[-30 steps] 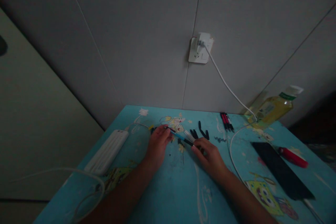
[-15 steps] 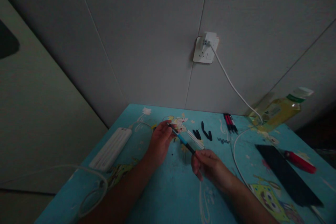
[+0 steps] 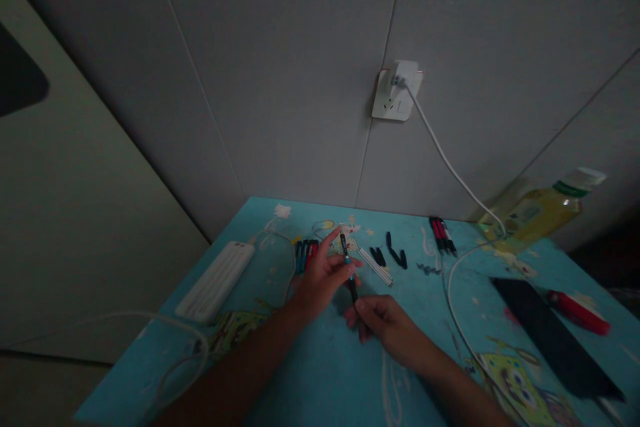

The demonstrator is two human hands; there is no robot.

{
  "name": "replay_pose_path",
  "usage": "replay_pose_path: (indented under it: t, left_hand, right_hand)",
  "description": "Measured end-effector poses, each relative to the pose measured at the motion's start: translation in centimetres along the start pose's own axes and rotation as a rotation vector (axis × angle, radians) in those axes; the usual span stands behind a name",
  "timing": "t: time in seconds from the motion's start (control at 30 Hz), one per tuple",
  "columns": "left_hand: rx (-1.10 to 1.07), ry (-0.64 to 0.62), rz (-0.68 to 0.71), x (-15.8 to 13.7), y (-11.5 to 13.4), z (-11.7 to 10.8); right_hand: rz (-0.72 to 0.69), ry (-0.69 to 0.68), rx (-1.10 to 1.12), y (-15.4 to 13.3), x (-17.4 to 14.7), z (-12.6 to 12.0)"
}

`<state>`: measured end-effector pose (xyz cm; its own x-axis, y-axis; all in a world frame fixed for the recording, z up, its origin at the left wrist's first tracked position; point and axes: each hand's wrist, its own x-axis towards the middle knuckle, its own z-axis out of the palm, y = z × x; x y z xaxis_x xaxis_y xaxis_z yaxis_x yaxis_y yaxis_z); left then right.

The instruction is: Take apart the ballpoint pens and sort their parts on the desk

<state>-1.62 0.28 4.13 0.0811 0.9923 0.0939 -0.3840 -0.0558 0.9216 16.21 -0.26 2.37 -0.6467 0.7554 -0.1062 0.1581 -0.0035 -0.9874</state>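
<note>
In the middle of the head view I hold a black and blue pen [image 3: 353,287] between both hands, its upper end tilted slightly left and away from me. My left hand [image 3: 323,280] pinches the pen's middle between thumb and fingers, with the index finger stretched out beside the upper end. The fingertips of my right hand [image 3: 380,323] are closed on the pen's lower end. Just beyond lie thin white refill-like sticks [image 3: 375,267], small black pen parts [image 3: 377,256] and curved black pieces [image 3: 396,252]. Several coloured pens [image 3: 306,253] lie beside my left hand, partly covered by it.
A white power strip [image 3: 216,281] lies on the left of the blue patterned table [image 3: 320,380]. Toward the right are small springs [image 3: 429,269], red and black pens [image 3: 443,235], a white cable [image 3: 450,287], a bottle of yellow liquid [image 3: 543,217], a dark flat strip [image 3: 555,340] and a red-handled tool [image 3: 580,313].
The pen has turned from a slant to nearly upright in view. My left hand has slid from its upper end down to its middle, uncovering the row of pens. My right hand moved slightly left.
</note>
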Motion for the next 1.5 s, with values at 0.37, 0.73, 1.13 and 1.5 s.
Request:
replay_pose_path:
  t: [0.37,0.73,1.13,1.5]
  left_hand:
    - [-0.022,-0.078,-0.026,0.1,-0.5,-0.2]
    - [0.036,0.111,0.041,0.7,-0.8,-0.8]
    - [-0.077,0.177,0.135,0.6,-0.2,-0.2]
    - [-0.227,0.217,0.187,0.9,-0.2,-0.3]
  right_hand:
    - [-0.062,0.072,-0.128,-0.9,-0.1,0.0]
    - [-0.085,0.104,-0.195,-0.7,0.0,-0.2]
    - [-0.124,0.255,-0.34,0.0,0.2,-0.7]
    - [-0.14,0.349,-0.35,0.3,0.2,-1.0]
